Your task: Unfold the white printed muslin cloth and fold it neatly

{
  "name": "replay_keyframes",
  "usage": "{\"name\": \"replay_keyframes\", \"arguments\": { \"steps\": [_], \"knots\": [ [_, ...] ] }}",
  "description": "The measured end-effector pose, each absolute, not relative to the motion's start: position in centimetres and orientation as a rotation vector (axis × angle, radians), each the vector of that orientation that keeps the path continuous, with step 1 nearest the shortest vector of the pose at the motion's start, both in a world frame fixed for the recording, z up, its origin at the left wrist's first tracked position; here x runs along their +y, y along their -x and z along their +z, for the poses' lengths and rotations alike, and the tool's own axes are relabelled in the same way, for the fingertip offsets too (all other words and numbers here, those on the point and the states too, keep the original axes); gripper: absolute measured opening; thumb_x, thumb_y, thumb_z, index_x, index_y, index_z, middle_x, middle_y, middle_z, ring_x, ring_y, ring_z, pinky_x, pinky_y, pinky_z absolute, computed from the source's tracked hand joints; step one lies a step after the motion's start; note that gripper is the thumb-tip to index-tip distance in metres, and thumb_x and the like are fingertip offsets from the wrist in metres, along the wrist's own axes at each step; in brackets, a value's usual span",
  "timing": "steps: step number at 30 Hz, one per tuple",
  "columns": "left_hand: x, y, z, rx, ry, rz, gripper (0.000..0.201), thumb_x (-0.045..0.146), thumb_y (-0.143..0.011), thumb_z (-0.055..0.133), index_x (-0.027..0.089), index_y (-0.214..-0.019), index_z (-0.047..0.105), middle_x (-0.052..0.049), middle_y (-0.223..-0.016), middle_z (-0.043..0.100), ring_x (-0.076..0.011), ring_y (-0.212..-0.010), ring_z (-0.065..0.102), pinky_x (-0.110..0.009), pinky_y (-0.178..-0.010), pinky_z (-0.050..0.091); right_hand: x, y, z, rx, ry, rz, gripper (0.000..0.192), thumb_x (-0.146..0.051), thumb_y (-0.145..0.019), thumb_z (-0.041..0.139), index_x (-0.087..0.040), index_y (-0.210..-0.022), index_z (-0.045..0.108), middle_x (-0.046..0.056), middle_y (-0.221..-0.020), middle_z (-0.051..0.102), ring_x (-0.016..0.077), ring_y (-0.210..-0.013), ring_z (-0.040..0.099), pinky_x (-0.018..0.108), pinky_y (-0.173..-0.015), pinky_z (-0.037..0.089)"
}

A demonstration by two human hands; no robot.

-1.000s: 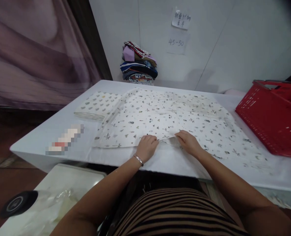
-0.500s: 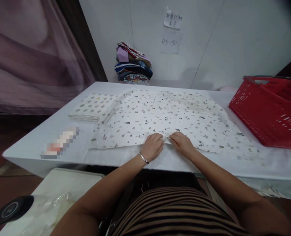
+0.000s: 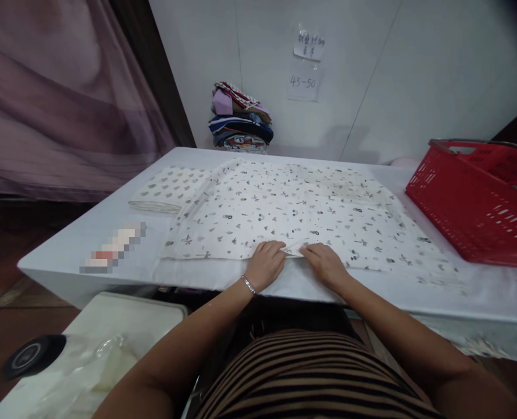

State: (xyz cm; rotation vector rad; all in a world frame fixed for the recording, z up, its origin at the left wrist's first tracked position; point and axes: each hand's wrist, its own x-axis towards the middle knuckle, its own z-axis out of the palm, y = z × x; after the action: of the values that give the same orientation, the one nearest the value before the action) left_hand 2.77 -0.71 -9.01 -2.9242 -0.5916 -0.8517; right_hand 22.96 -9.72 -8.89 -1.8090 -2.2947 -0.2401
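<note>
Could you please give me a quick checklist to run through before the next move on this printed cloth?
1. Left hand pinches the near edge of the printed cloth: ok.
2. Right hand pinches the same edge, close beside the left: ok.
3. Cloth spread flat on the table: ok, minor wrinkles.
4. Folded cloth lies left; whether its edge is overlapped: cannot tell.
5. Red basket stands off the cloth's right side: ok.

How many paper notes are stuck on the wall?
2. One handwritten note is higher up; the second note, reading 45-50, sits directly below it.
</note>
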Motion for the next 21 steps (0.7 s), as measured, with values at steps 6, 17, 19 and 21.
{"name": "replay_keyframes", "arguments": {
  "steps": [6,17,19,21],
  "knots": [
    [-0.9,-2.8,-9.6,-0.319,2.918,-0.674,0.019,0.016,-0.090,0.043,0.016,-0.080,0.059,-0.005,-0.095,0.062,-0.0174,-0.092,0.051,-0.036,-0.087,0.038,-10.3,-23.3,-8.2,-2.482,1.849,-0.018,0.036,-0.013,-0.090,0.036,-0.019,-0.118,0.056,0.008,-0.098,0.062,0.0191,-0.087,0.052,0.031,-0.074,0.038],
    [-0.4,-2.6,-11.0,-0.173,2.945,-0.652,0.011,0.014,-0.088,0.048,0.015,-0.081,0.056,-0.004,-0.080,0.059,-0.0148,-0.077,0.049,-0.033,-0.076,0.036,-6.7,-23.9,-5.5,-2.373,1.552,0.256,0.022,-0.022,-0.088,0.042,-0.019,-0.093,0.063,0.008,-0.098,0.061,0.0180,-0.094,0.054,0.032,-0.082,0.044],
    [-0.5,-2.6,-11.0,-0.164,2.929,-0.686,0.011,0.014,-0.088,0.048,0.016,-0.081,0.056,-0.004,-0.083,0.059,-0.0152,-0.080,0.049,-0.033,-0.076,0.036,-3.1,-24.1,-6.0,-2.254,1.533,0.173,0.028,-0.023,-0.090,0.038,-0.019,-0.105,0.061,0.010,-0.109,0.060,0.0191,-0.103,0.052,0.034,-0.089,0.044],
    [-0.6,-2.5,-11.1,-0.166,2.930,-0.704,0.011,0.014,-0.088,0.047,0.016,-0.081,0.055,-0.004,-0.085,0.058,-0.0153,-0.082,0.049,-0.033,-0.076,0.036,1.0,-24.3,-6.9,-2.228,1.549,0.122,0.035,-0.026,-0.090,0.036,-0.017,-0.117,0.057,0.012,-0.122,0.055,0.0210,-0.114,0.048,0.038,-0.096,0.040]
  ]
}}
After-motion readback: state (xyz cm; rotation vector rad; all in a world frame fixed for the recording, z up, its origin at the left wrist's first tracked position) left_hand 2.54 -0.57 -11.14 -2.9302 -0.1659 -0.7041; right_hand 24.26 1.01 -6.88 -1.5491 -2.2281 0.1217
